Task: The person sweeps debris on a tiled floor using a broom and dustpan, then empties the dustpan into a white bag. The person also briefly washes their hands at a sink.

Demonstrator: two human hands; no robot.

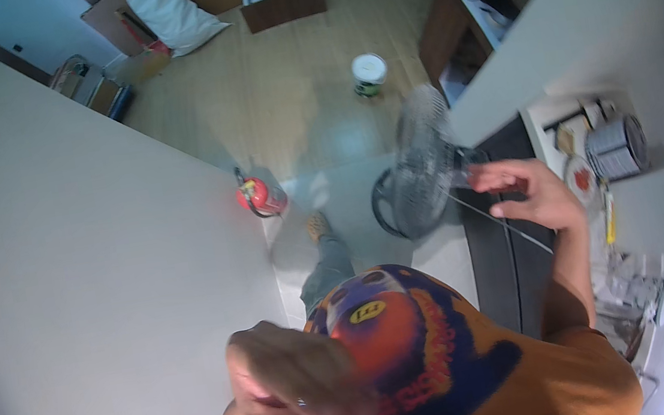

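In front of my chest, my left hand [290, 379] is curled closed and smeared by motion. A tiny shiny spot shows at its fingers; whether it is a ring or a small held part I cannot make out. My right hand [534, 193] reaches out to the right, thumb and fingers apart. Its fingertips are close to the back of a standing fan [420, 163] with a round wire cage and dark base; whether they touch it is unclear. Below that hand, a thin pale cord [501, 220] slants past a dark cabinet front.
A red fire extinguisher [263, 197] stands by the left wall, near my foot [317, 225]. Farther off are a white-lidded bucket [368, 70], an open brown box [283, 8] and a white sack [171, 16]. At right, a cluttered counter holds a paint can [616, 148] and a yellow-handled tool [610, 217].
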